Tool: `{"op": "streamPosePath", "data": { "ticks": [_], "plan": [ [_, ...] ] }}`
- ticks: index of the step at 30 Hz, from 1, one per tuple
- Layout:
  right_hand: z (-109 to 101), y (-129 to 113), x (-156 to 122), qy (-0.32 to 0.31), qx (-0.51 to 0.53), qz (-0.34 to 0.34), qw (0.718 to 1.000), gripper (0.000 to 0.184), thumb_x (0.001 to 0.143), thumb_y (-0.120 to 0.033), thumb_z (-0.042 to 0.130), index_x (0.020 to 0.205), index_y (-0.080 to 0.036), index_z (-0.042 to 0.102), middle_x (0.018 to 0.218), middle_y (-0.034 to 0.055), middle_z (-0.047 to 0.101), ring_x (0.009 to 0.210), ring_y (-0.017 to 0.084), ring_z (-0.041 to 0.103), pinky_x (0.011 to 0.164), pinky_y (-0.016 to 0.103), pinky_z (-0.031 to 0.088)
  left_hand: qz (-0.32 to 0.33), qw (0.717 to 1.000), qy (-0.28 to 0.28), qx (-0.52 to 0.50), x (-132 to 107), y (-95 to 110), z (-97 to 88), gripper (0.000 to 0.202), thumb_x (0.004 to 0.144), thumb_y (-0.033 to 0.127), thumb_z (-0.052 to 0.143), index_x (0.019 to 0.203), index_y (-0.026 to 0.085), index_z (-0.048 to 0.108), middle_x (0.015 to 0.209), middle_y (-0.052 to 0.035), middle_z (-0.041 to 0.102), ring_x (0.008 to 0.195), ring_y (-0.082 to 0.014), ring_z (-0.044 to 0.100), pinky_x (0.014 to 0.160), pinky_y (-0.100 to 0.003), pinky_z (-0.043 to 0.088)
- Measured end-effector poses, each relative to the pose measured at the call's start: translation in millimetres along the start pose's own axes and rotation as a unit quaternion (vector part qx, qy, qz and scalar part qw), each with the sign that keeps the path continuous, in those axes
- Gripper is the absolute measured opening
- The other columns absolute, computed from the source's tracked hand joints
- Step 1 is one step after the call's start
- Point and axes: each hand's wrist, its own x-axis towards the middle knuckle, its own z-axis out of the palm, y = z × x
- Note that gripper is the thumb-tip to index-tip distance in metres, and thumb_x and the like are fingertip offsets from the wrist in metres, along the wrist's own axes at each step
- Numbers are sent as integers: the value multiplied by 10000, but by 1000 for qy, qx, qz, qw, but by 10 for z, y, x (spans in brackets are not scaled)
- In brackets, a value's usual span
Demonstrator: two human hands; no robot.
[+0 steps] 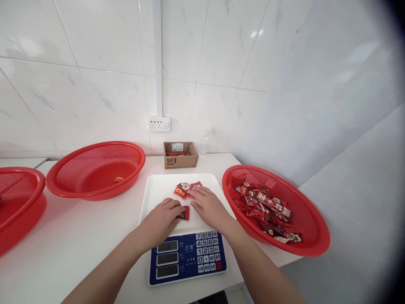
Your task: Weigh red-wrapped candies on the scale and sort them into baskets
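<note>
A digital scale [187, 256] with a white weighing tray [158, 190] stands on the white counter in front of me. My left hand [164, 217] rests on the tray with its fingers closed on a small dark red packet [185, 213]. My right hand [209, 204] lies flat on the tray beside it, fingers stretched toward a few red snack packets [185, 188] at the tray's middle back. The fingertips touch the nearest packet.
A red basket [313, 215] on the right holds several red snack packets [265, 207]. A red basket [95, 169] at the left holds one packet [119, 179]. Another red basket [19, 202] is at the far left edge. A small cardboard box [180, 155] and a plastic bottle [203, 145] stand by the wall.
</note>
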Motion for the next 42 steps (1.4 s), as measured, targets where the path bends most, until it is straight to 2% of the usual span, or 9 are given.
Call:
{"op": "streamPosePath", "data": {
  "ticks": [5,11,15,18,20,25,30,37,42],
  "plan": [
    [104,-16,-6,-15,17,5,1000,312,855,-155,484,1127,-134,636,1240,131,602,1186,275,494,995,464,388,-20,999,0,-28,-98,-46,-8,299,865,133,457,1125,231,567,1107,-61,615,1068,-239,514,907,-414,455],
    [-60,-150,-290,8,49,32,998,338,881,-187,457,1191,-146,584,1188,127,620,1144,241,522,974,423,412,-70,986,36,-148,-113,116,-103,253,917,228,359,1088,241,545,1076,-61,616,1039,-231,529,872,-402,447],
    [-197,-336,-498,16,202,46,978,363,878,-361,512,1211,-220,536,1205,82,603,1092,215,555,927,390,442,-118,928,27,-353,-139,291,-146,217,931,368,336,1051,243,467,886,-27,612,796,-167,561,747,-334,470],
    [-232,-461,-591,5,367,65,928,256,884,-434,480,937,-206,585,901,23,656,847,173,624,775,329,493,-127,878,9,-461,-172,389,-126,249,908,452,382,1025,236,428,790,3,576,677,-130,531,684,-295,465],
    [-218,-521,-631,19,425,88,901,288,877,-465,471,776,-204,536,749,-9,611,721,153,615,677,293,496,-124,863,10,-490,-204,449,-100,294,894,496,398,1029,236,420,770,10,567,640,-121,524,635,-277,456],
    [-147,-615,-719,91,431,124,889,352,853,-511,477,653,-221,467,632,-28,549,602,139,554,590,271,457,-153,862,84,-477,-309,615,-38,364,873,564,392,1000,225,429,636,47,513,577,-114,493,572,-245,429],
    [-83,-669,-818,146,429,149,879,356,856,-535,458,691,-222,499,608,-16,571,565,142,518,559,271,427,-159,870,83,-460,-358,740,35,440,847,608,388,735,190,466,650,11,509,568,-118,481,518,-236,412],
    [-49,-719,-953,139,430,141,881,373,837,-535,494,647,-215,474,593,-7,585,571,138,506,573,264,410,-161,899,162,-374,-310,719,29,438,861,540,403,591,196,418,554,40,418,541,-118,380,534,-247,321],
    [-19,-706,-934,100,462,128,872,335,854,-489,494,665,-214,468,604,-19,569,596,133,513,601,257,401,-153,909,178,-343,-269,642,8,401,873,485,405,595,197,432,576,38,428,580,-128,391,563,-249,318]
  ]
}}
